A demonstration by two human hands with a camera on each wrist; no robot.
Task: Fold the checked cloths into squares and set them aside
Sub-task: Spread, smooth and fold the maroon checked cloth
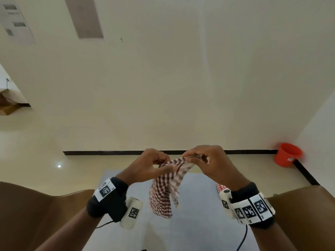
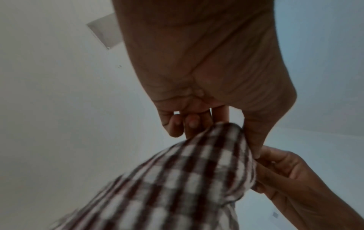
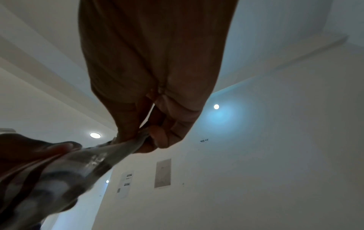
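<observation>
Between both hands (image 1: pixel 178 165), checked cloth (image 1: pixel 165 189), pinched, hanging

left wrist band (image 1: pixel 110 200): black, white coded tags, cable | right wrist band (image 1: pixel 253 207): black, row of coded tags, cable

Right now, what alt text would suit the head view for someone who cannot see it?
Two hands hold a brown checked cloth up in the air, the left hand and right hand pinching its top edge close together while the rest hangs bunched. Below lies a pale grey mat; an orange bucket stands by the wall.
</observation>
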